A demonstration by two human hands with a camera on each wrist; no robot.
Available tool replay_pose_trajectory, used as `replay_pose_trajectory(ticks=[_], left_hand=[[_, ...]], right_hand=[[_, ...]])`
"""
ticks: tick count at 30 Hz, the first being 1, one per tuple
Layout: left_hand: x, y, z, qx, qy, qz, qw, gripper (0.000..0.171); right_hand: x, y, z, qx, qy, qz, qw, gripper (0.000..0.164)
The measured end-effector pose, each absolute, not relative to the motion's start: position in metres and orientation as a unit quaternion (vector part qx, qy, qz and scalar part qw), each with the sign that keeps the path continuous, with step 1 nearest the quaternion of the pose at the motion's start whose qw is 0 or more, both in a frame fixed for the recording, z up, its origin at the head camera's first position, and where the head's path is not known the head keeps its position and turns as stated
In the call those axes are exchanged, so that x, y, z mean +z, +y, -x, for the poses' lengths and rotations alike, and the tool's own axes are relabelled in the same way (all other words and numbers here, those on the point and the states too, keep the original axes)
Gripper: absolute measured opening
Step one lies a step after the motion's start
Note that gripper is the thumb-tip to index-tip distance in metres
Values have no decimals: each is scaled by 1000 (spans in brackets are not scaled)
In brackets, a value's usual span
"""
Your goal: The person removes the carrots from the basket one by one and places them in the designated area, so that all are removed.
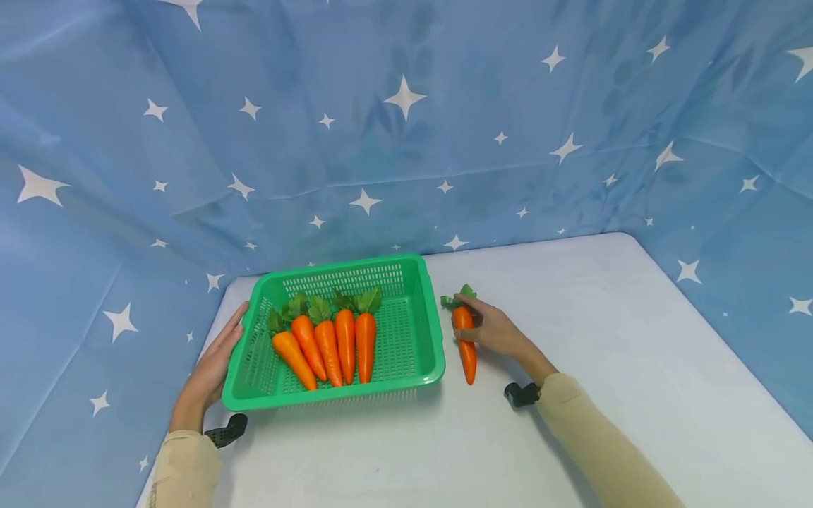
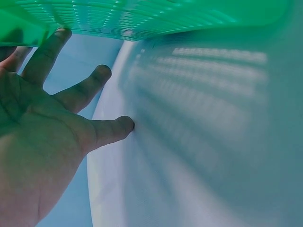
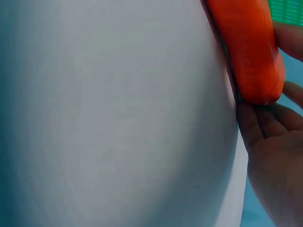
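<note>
A green plastic basket (image 1: pixel 333 402) holds several orange carrots (image 1: pixel 327 346) with leafy green tops, lying side by side. At its left side, my left hand (image 1: pixel 216 363) rests with straight fingers; in the left wrist view the fingers (image 2: pixel 80 90) are spread, and one fingertip reaches the basket wall (image 2: pixel 142 19). To the right of the basket, another carrot (image 1: pixel 468 360) lies on the table, leaves pointing away. My right hand (image 1: pixel 498 331) grips this carrot near its leafy end, with thumb and fingers on either side. The right wrist view shows the carrot (image 3: pixel 251 56) between the fingers, low over the white surface.
The white-covered table (image 1: pixel 635 339) spreads to the right and in front of the basket. A blue curtain (image 1: pixel 457 127) with white stars hangs behind and around it. Dark wrist cameras sit on both wrists, below beige sleeves (image 1: pixel 597 437).
</note>
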State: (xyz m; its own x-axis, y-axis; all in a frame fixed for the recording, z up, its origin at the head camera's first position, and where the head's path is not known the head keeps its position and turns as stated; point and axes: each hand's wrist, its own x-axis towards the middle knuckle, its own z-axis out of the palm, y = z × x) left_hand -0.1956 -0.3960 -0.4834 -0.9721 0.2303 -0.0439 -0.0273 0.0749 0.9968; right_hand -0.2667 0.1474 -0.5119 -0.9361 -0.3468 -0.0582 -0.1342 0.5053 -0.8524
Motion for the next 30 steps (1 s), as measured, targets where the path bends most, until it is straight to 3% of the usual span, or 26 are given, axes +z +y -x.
replay_pose_trajectory(ticks=[15,30], left_hand=[[-483,-395,197,682,722,-69,94,61],[-484,-398,197,676,729,-54,95,62]], right_hand=[[-512,144,264,-463,869,156,76,81],[-512,148,272,-450,875,173,35,71]])
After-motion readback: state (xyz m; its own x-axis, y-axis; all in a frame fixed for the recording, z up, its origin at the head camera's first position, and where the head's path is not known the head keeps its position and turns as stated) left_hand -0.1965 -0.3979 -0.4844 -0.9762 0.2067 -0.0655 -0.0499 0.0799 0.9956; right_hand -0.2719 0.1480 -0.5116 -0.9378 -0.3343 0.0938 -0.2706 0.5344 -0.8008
